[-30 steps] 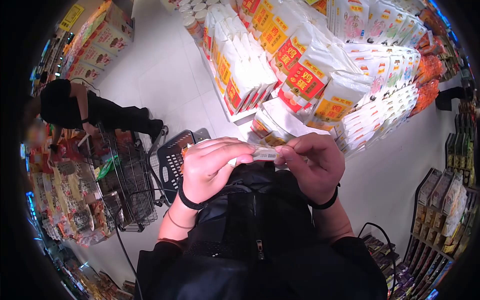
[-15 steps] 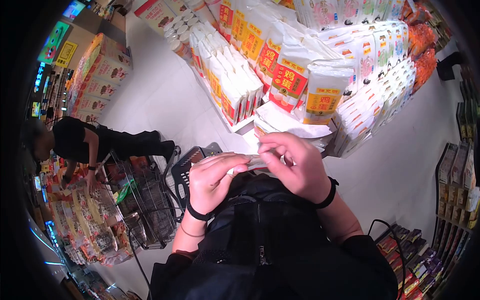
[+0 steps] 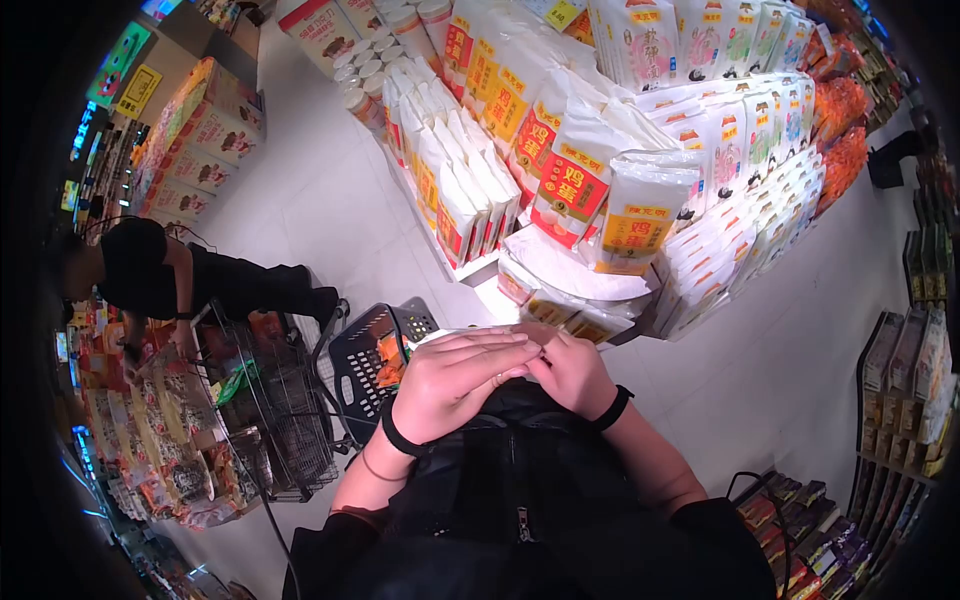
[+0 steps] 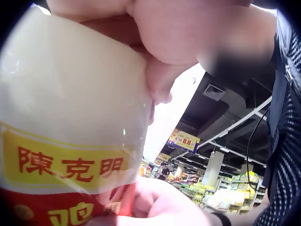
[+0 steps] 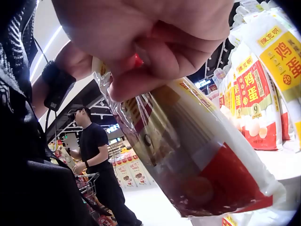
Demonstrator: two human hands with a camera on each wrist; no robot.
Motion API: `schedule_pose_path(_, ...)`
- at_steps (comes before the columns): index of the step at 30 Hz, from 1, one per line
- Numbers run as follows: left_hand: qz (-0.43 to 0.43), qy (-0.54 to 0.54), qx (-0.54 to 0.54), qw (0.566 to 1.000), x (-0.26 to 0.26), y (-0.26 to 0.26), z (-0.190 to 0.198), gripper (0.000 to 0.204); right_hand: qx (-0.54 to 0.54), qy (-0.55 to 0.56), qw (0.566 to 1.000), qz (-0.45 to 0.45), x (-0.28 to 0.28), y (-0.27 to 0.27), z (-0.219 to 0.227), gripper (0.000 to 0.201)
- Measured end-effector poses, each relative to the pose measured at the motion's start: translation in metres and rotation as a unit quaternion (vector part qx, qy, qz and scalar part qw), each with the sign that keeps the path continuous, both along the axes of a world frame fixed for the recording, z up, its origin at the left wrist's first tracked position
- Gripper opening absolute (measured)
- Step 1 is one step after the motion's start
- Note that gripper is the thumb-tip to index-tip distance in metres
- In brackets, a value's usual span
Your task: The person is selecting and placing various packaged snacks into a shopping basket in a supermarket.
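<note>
A white plastic packet of egg noodles (image 4: 70, 99) with a yellow and red label fills the left of the left wrist view. My left hand (image 3: 465, 378) holds it, fingers stretched across the top and thumb beneath. My right hand (image 3: 572, 370) meets the left fingertips in the head view. Seen from the right wrist, the right hand's curled fingers (image 5: 157, 66) grip the upper end of the noodle packet (image 5: 207, 160), which slants down below them. In the head view the two hands hide nearly all of the packet.
Upright noodle packets (image 3: 570, 195) crowd a display in front of me. A dark shopping basket (image 3: 362, 365) with orange packs stands left of my hands. A person in black (image 3: 215, 275) bends beside a wire cart (image 3: 285, 410). Shelving (image 3: 905, 390) lines the right.
The right hand let go of the packet's end, lifted off, and has come back down against the left fingertips. The left hand keeps its hold. The head view has shifted slightly.
</note>
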State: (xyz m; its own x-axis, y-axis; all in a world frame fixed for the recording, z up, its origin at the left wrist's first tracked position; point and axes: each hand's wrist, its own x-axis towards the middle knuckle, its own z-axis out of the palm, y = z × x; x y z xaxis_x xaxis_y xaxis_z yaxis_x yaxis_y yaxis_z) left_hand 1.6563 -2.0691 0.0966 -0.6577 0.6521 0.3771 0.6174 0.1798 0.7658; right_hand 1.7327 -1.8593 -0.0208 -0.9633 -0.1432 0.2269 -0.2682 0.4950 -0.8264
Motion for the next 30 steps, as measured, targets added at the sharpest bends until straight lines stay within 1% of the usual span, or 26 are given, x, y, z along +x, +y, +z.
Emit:
schedule_pose_path(1,0.017,-0.018,0.017,1.000,0.000,-0.005,0.002,0.021,0.004,0.015,1.000,-0.008,-0.002,0.000,0.000,0.042)
schedule_pose_path(2,0.034,-0.035,0.035,0.998,-0.001,-0.013,0.009,0.021,-0.017,-0.045,0.998,-0.030,-0.004,-0.001,0.002,0.038)
schedule_pose_path(3,0.051,-0.051,0.055,0.996,-0.002,-0.023,0.015,0.022,-0.040,-0.066,0.995,-0.069,-0.006,-0.001,-0.002,0.037)
schedule_pose_path(4,0.102,-0.124,0.091,0.983,0.001,-0.034,0.019,0.020,-0.062,-0.088,0.988,-0.106,-0.009,-0.001,-0.012,0.036)
schedule_pose_path(5,0.145,-0.177,0.138,0.964,0.001,-0.047,0.009,0.020,-0.084,-0.109,0.980,-0.142,-0.013,0.001,-0.023,0.035)
schedule_pose_path(6,0.170,-0.209,0.168,0.948,-0.004,-0.058,0.001,0.021,-0.130,-0.166,0.963,-0.166,-0.020,0.008,-0.035,0.030)
schedule_pose_path(7,0.197,-0.242,0.198,0.929,-0.010,-0.069,-0.007,0.022,-0.209,-0.182,0.939,-0.205,-0.031,0.005,-0.014,0.027)
schedule_pose_path(9,0.233,-0.309,0.211,0.898,-0.022,-0.092,-0.029,0.024,-0.233,-0.121,0.929,-0.261,-0.049,0.014,-0.037,0.023)
schedule_pose_path(12,0.268,-0.352,0.178,0.879,-0.029,-0.127,-0.081,0.025,-0.209,-0.116,0.920,-0.312,-0.077,0.029,-0.052,0.023)
schedule_pose_path(15,0.291,-0.399,0.148,0.857,-0.026,-0.169,-0.153,0.025,-0.297,-0.077,0.905,-0.296,-0.106,0.031,-0.064,0.023)
schedule_pose_path(16,0.302,-0.404,0.139,0.852,-0.022,-0.182,-0.176,0.025,-0.266,-0.070,0.911,-0.308,-0.115,0.033,-0.073,0.023)
schedule_pose_path(17,0.313,-0.412,0.128,0.846,-0.018,-0.194,-0.194,0.025,-0.269,-0.079,0.907,-0.314,-0.122,0.034,-0.075,0.022)
schedule_pose_path(19,0.324,-0.420,0.134,0.837,-0.013,-0.211,-0.210,0.024,-0.274,-0.101,0.899,-0.327,-0.130,0.034,-0.077,0.020)
schedule_pose_path(20,0.325,-0.420,0.138,0.836,-0.013,-0.219,-0.217,0.024,-0.274,-0.089,0.897,-0.336,-0.135,0.031,-0.079,0.020)
schedule_pose_path(23,0.334,-0.433,0.132,0.827,-0.016,-0.239,-0.229,0.024,-0.232,-0.080,0.904,-0.351,-0.142,0.024,-0.076,0.021)
schedule_pose_path(25,0.335,-0.439,0.129,0.824,-0.020,-0.251,-0.248,0.023,-0.213,-0.097,0.896,-0.377,-0.142,0.022,-0.072,0.020)
schedule_pose_path(27,0.328,-0.441,0.123,0.826,-0.026,-0.264,-0.268,0.023,-0.235,-0.070,0.895,-0.372,-0.143,0.014,-0.072,0.017)
schedule_pose_path(28,0.325,-0.446,0.121,0.825,-0.029,-0.268,-0.272,0.023,-0.228,-0.086,0.897,-0.370,-0.141,0.014,-0.072,0.017)
schedule_pose_path(29,0.319,-0.451,0.120,0.825,-0.033,-0.270,-0.275,0.023,-0.218,-0.077,0.900,-0.368,-0.138,0.011,-0.073,0.019)
schedule_pose_path(30,0.316,-0.447,0.090,0.832,-0.039,-0.272,-0.279,0.024,-0.223,-0.069,0.900,-0.367,-0.136,0.009,-0.075,0.021)
